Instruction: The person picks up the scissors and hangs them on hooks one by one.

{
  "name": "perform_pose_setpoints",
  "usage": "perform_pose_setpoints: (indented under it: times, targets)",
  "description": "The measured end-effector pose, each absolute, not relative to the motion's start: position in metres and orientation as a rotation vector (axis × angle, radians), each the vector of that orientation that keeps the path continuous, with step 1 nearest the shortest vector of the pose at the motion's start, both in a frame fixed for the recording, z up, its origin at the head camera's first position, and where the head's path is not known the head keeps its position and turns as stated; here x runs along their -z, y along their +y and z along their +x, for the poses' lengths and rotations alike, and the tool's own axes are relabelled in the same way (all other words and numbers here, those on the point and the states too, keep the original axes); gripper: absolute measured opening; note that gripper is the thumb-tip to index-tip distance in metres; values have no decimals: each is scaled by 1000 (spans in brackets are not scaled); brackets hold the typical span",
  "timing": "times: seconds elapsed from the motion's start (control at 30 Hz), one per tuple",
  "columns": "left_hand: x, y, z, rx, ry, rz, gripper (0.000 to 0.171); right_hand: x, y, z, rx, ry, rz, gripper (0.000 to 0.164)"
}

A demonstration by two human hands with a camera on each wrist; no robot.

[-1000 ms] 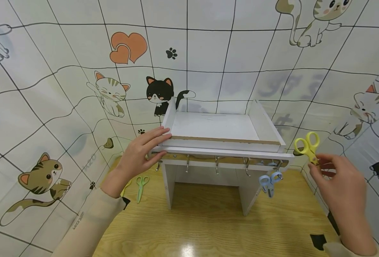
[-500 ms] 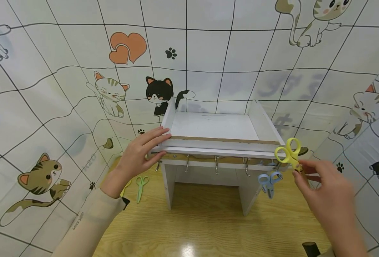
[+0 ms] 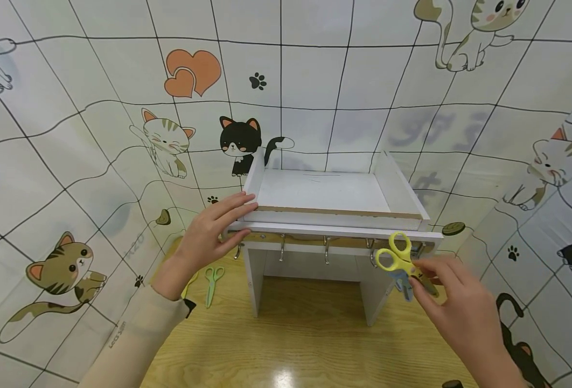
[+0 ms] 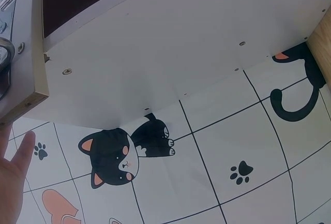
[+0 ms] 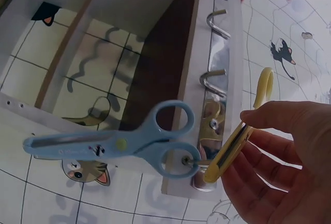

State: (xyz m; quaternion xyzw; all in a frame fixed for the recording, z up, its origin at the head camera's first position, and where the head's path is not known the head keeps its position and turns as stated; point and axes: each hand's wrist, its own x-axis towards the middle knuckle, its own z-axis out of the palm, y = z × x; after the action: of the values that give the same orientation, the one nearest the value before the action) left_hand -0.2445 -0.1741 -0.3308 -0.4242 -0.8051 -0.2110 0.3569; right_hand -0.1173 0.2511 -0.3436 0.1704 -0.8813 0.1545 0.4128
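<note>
In the head view, my right hand (image 3: 460, 307) pinches yellow scissors (image 3: 404, 263) between thumb and fingers, handle loops pointing up and left. They overlap light blue scissors (image 3: 404, 286) that hang at the right end of a hook strip on the white shelf (image 3: 325, 228). The right wrist view shows the blue scissors (image 5: 137, 144) hanging by a handle loop, with the yellow scissors (image 5: 227, 154) close by the same hook. My left hand (image 3: 218, 226) rests on the shelf's left end, fingers extended over the top and thumb along the front edge.
Several metal hooks (image 3: 327, 250) line the shelf's front. Green scissors (image 3: 210, 285) lie on the wooden table (image 3: 286, 345) at left, beside another yellow pair partly hidden by my left wrist. A cat-patterned sheet (image 3: 315, 70) surrounds the back and sides.
My right hand has carried the yellow scissors left and down, from beyond the shelf's right end to in front of the blue scissors. The left hand has stayed in place.
</note>
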Motion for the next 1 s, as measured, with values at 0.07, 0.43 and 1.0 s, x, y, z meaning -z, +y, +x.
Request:
perform_pose_setpoints:
  times: [0.07,0.43,1.0]
  targets:
    - [331,-174,-244,545,-2079,-1094,46,348,248,-118,-387,-2204,464,63]
    - [331,-175,-244,540,-2082,-1092,47,369,237,-119,-349,-2260,501,60]
    - [331,-174,-244,541,-2078,-1096,47,397,232,-122,-312,-2274,460,38]
